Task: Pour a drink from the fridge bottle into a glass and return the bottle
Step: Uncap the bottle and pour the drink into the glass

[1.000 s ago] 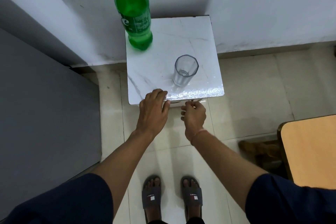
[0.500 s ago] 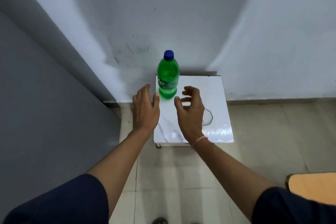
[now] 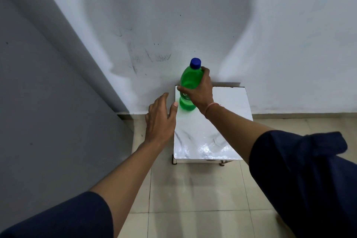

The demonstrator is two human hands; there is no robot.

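Observation:
A green plastic bottle (image 3: 190, 79) with a blue cap stands upright at the far left corner of a small white marble-topped table (image 3: 228, 106). My right hand (image 3: 201, 91) grips the bottle round its middle, thumb on the left side and fingers behind it. My left hand (image 3: 160, 120) hovers over the table's left edge, just left of the bottle's base, fingers straight and holding nothing. The glass is hidden behind my right forearm; only a faint trace of it shows near the table's front.
A white wall (image 3: 270, 35) rises right behind the table. A grey panel (image 3: 48, 92) stands close on the left. Beige floor tiles (image 3: 193, 189) lie in front of the table.
The view has risen from the table top to the wall. My right hand reached forward and closed round the bottle. My left hand moved up beside the bottle's base.

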